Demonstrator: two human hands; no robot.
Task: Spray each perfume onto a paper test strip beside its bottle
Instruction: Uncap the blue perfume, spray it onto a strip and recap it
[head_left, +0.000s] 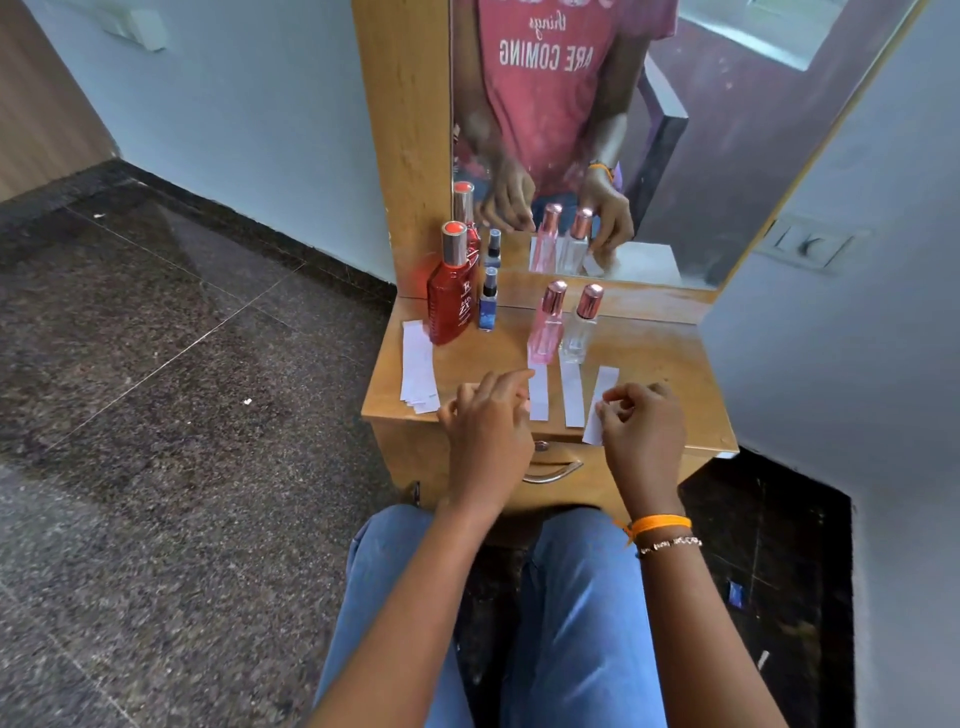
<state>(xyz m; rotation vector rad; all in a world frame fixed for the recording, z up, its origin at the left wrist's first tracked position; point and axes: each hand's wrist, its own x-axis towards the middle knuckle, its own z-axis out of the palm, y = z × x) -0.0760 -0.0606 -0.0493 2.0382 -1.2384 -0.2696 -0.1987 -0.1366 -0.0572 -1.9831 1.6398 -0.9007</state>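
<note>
On the small wooden dresser top (654, 364) stand a tall red bottle (451, 296), a small blue spray bottle (488, 304), a pink bottle (546, 327) and a clear bottle (581, 327), the last two with rose caps. One white paper strip (539, 395) lies in front of the pink bottle, another strip (573, 396) in front of the clear one. My right hand (641, 426) pinches a third strip (598, 402) at its near end. My left hand (488, 421) rests at the front edge, fingertips by the pink bottle's strip, holding nothing.
A stack of spare paper strips (417, 366) lies at the dresser's left edge beside the red bottle. A mirror (571, 130) rises behind the bottles. A drawer handle (553, 470) sits under the top. Dark stone floor (156, 364) lies left; a wall (857, 338) stands close right.
</note>
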